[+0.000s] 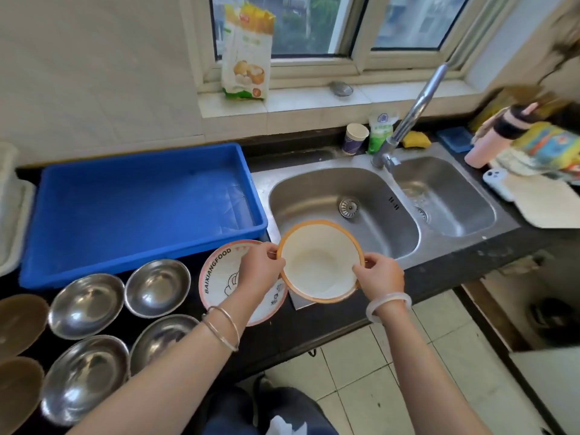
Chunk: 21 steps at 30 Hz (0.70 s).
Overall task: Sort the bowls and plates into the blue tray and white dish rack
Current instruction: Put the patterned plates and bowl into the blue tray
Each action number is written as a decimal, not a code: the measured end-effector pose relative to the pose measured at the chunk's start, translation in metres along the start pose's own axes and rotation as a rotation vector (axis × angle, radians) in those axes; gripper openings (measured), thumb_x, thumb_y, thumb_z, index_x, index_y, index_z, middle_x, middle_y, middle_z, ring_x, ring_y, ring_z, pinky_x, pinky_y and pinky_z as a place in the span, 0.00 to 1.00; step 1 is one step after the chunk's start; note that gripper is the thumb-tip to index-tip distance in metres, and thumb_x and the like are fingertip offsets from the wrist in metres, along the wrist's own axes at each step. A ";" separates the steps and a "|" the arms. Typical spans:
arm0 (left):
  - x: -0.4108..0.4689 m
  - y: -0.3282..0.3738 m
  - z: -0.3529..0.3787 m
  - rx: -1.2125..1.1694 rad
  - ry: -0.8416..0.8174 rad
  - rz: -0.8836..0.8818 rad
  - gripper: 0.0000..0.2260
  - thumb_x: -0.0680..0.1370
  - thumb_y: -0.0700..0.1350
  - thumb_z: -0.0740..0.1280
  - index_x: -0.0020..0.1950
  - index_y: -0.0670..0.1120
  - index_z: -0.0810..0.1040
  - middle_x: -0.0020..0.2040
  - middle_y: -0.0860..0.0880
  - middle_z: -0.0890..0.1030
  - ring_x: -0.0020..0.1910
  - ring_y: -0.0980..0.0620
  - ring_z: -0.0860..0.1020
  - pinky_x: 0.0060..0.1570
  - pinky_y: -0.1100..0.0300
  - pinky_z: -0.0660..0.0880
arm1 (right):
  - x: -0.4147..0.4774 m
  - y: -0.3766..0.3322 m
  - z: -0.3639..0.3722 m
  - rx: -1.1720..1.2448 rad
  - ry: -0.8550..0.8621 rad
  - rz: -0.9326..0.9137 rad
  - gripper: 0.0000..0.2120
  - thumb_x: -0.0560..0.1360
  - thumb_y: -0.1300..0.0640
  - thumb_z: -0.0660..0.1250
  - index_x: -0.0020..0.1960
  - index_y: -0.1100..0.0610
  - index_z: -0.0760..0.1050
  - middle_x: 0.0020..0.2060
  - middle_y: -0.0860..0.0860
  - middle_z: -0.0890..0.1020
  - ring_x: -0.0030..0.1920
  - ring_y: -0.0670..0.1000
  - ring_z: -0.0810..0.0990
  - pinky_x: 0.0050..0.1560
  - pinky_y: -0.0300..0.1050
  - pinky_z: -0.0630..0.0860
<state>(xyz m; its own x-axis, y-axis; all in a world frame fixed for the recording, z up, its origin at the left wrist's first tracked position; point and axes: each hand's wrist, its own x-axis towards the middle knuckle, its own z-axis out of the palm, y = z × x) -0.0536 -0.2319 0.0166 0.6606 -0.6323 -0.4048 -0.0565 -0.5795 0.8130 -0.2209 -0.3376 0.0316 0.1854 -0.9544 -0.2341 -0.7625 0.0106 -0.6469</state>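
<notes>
Holding an orange-rimmed white bowl (pixel 320 262) by opposite edges, the left hand (pixel 259 268) pinches the rim on its side with thumb on top, and the right hand (pixel 381 276) does the same on the other. The bowl hangs above the front edge of the sink (pixel 376 189) and the dark surface (pixel 314 328), tilted slightly toward the camera.

It looks rigid and fairly light, probably ceramic or melamine; if ceramic it would chip on the steel, so a two-point rim grip with thumbs over the lip seems the safest hold. A glazed, possibly wet face would be slippery, which argues against gripping the inner wall.

Just left, partly under the left wrist, a printed plate (pixel 219 277) lies flat on the surface. Four steel bowls (pixel 157 287) sit beyond it to the left, hard and tough, easy to lift by the rim. Farther back lies the blue tray (pixel 141 202), with nothing in it. The white dish rack (pixel 12 215) shows only at the far left edge.
</notes>
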 end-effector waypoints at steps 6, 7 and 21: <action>0.005 -0.011 0.048 0.079 -0.063 -0.046 0.07 0.74 0.37 0.65 0.50 0.42 0.80 0.46 0.45 0.83 0.44 0.47 0.80 0.48 0.51 0.79 | 0.015 0.041 -0.002 0.013 -0.043 0.132 0.07 0.70 0.62 0.65 0.36 0.53 0.79 0.33 0.51 0.82 0.36 0.54 0.80 0.36 0.43 0.78; 0.006 -0.012 0.053 0.084 -0.070 -0.051 0.07 0.74 0.37 0.66 0.50 0.42 0.80 0.46 0.44 0.83 0.45 0.46 0.80 0.49 0.49 0.79 | 0.017 0.047 0.000 0.023 -0.050 0.153 0.07 0.70 0.62 0.65 0.35 0.54 0.79 0.33 0.52 0.83 0.36 0.54 0.80 0.39 0.46 0.80; 0.012 -0.025 0.072 0.131 -0.074 -0.046 0.06 0.74 0.38 0.66 0.50 0.44 0.78 0.45 0.48 0.80 0.46 0.48 0.80 0.50 0.50 0.79 | 0.033 0.081 0.018 0.065 -0.132 0.194 0.04 0.73 0.59 0.66 0.45 0.52 0.77 0.38 0.47 0.80 0.40 0.49 0.80 0.44 0.46 0.78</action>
<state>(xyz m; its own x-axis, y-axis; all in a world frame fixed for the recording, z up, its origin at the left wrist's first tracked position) -0.0980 -0.2620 -0.0384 0.6077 -0.6369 -0.4745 -0.1274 -0.6679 0.7333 -0.2651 -0.3626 -0.0413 0.1220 -0.8856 -0.4481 -0.7513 0.2127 -0.6248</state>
